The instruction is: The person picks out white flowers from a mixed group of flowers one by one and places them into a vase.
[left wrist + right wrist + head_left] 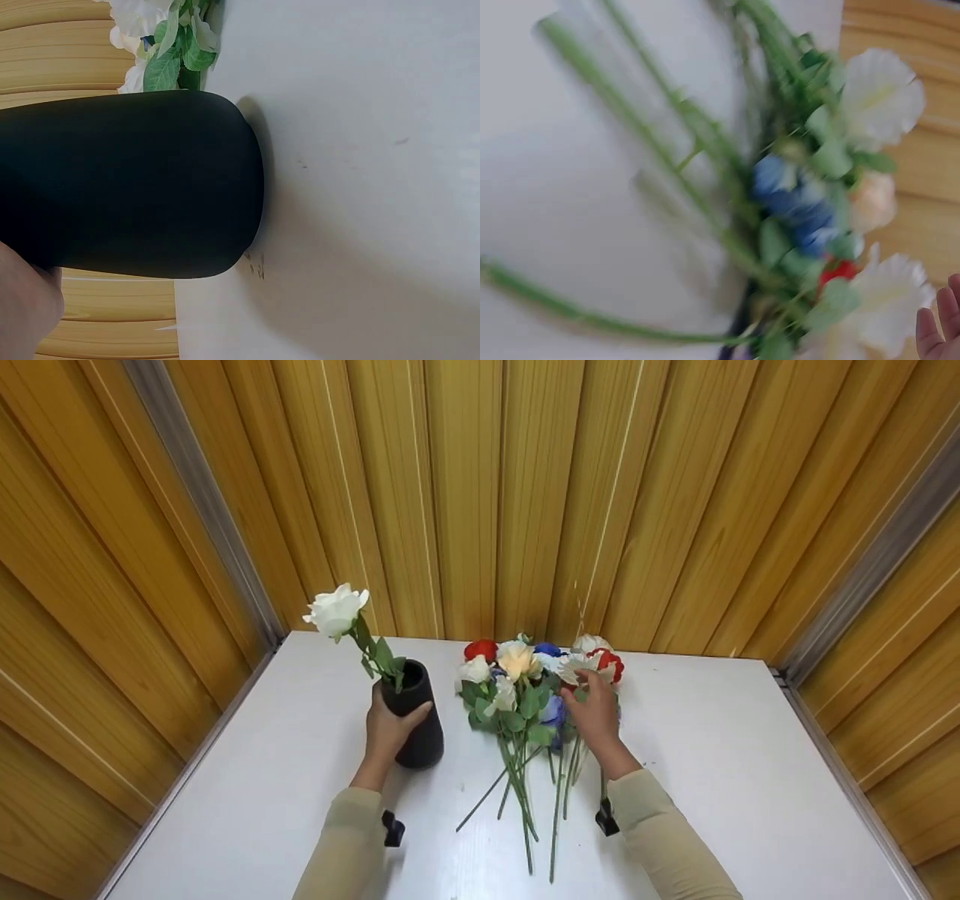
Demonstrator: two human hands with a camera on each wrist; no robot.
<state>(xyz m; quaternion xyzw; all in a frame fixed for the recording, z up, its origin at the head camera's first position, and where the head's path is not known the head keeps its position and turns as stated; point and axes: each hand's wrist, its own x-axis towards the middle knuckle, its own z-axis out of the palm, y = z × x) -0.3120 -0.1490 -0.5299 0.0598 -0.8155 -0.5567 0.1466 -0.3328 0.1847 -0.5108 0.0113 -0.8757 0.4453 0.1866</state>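
Wood-grain panelling (465,495) is rising behind a white table (247,780), where a black vase (421,739) is holding one white rose (335,612), its lower end hidden inside. A left hand (388,729) is gripping the vase; a right hand (598,718) is holding its fingers spread at heaped flowers (519,661), contact unclear.

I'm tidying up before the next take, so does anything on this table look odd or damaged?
Nothing looks spilled or broken. Small dark marks dot the white table beside the black vase, odd on such a pale surface; dirt or scratches, I can't tell. One green stem slants across the other stems, out of line.
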